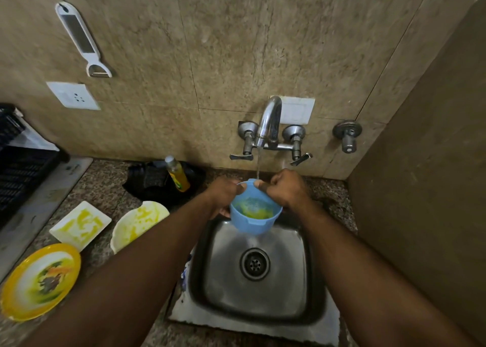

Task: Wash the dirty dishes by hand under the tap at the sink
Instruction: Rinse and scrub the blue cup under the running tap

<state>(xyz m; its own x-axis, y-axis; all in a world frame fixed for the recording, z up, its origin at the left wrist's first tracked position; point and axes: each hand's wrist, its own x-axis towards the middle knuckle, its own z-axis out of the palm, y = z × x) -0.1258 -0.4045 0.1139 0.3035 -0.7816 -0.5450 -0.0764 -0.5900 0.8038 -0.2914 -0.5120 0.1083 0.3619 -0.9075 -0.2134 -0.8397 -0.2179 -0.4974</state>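
Both forearms enter from the bottom edge and converge over the steel sink [310,289]. Left hand [223,192] grips the rim of a blue plastic cup [253,215] on its left side, fingers curled over the edge; right hand [286,187] grips the rim on the right side, thumb tip on the rim. Cup is held above the back part of the basin, tilted toward the camera, with yellow residue and water inside. Thin stream from the wall-mounted tap [269,120] falls between the two hands onto the cup's far rim; whether it lands fully inside is hard to tell.

Clearances: basin below the cup is open down to the drain [254,264]. Brown wall panel stands close on the right of the sink; counter extends freely to the left.

Granite counter [105,189], left of sink: white dish [138,224] with yellow smears, just beside the left forearm; square white plate [80,224] with yellow smears next to it; yellow-rimmed round plate [40,281] with food remains nearer the camera. Bottle of yellow dish liquid [177,173] stands against the wall on a dark cloth [155,186]. Black rack [18,168] at far left. Beige tiled wall carries a white peeler-grater [81,39] on a hook and a socket plate [73,95].
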